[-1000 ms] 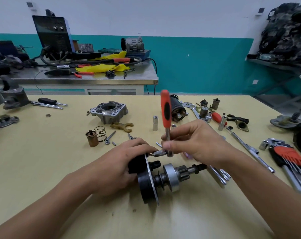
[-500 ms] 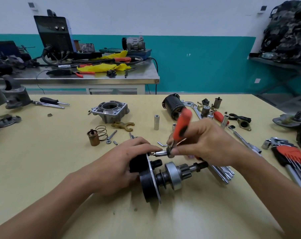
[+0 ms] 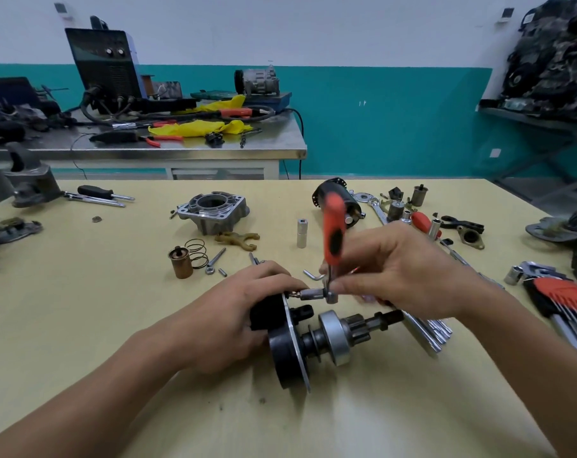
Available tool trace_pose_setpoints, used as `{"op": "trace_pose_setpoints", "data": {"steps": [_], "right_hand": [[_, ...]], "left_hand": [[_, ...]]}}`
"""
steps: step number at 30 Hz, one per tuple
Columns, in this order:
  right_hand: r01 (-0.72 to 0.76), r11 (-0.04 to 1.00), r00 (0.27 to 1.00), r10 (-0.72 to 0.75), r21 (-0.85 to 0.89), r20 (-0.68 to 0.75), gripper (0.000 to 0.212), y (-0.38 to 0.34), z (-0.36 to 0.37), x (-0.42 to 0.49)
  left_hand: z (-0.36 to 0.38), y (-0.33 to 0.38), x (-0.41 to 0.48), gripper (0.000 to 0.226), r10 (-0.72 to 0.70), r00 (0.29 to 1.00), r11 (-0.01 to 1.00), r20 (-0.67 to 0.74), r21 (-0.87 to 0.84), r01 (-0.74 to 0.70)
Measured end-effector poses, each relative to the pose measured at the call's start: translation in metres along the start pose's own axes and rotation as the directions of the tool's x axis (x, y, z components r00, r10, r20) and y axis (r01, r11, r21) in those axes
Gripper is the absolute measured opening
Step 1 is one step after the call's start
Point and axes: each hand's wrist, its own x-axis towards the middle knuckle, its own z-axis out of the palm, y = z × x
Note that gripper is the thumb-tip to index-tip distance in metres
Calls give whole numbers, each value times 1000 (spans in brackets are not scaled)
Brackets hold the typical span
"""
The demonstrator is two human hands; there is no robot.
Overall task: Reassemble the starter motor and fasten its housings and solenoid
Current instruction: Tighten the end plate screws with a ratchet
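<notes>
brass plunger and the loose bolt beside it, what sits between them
A coil spring lies between the brass plunger and the bolt, in the head view.

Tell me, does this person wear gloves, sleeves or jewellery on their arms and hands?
No. The left hand and the right hand are both bare: no gloves, no rings, no watch or bracelet. No sleeve shows anywhere up to the picture's edge, and no markings or coverings are visible.

Left hand and right hand: both bare. Left forearm and right forearm: bare along their whole visible length, down to the frame's lower edge.
</notes>
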Motion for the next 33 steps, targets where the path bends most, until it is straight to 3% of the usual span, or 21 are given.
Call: {"op": "trace_pose_setpoints", "data": {"steps": [3,5,8,10,13,15,20,26,28,30,33], "right_hand": [[-34,998,993,39,43,-109,10,3,5,5],[-193,973,957,215,122,-194,12,6,15,14],[-420,901,893,432,112,-129,29,7,26,22],[-414,908,903,418,60,-97,29,9,25,22],[-250,968,968,250,30,-5,6,8,11,8],[-178,984,984,177,27,15,22,7,6,1],[-198,969,979,204,148,-26,30,12,7,2],[-406,882,904,427,239,-40,19,8,21,16],[-374,888,915,400,267,-47,12,6,21,18],[-306,896,942,335,322,-36,25,6,15,12],[-223,937,973,230,267,8,33,7,9,4]], "left_hand": [[-1,0,0,49,-4,1000,999,-1,32,4],[0,1,0,52,-7,1000,999,-2,44,7],[1,2,0,62,-8,1000,1000,-3,22,8],[1,1,0,65,-8,1000,1000,-1,16,8],[0,1,-1,63,-14,1000,1000,4,3,14],[0,2,-1,62,-16,1000,1000,4,-18,16],[0,1,0,65,-34,999,999,8,1,34],[1,1,0,70,-12,1000,1000,0,9,12],[2,0,-1,69,-7,1000,1000,-4,6,7],[2,0,-1,63,-4,1000,1000,-5,7,4],[1,2,-1,58,2,1000,1000,-1,-2,-2]]}}
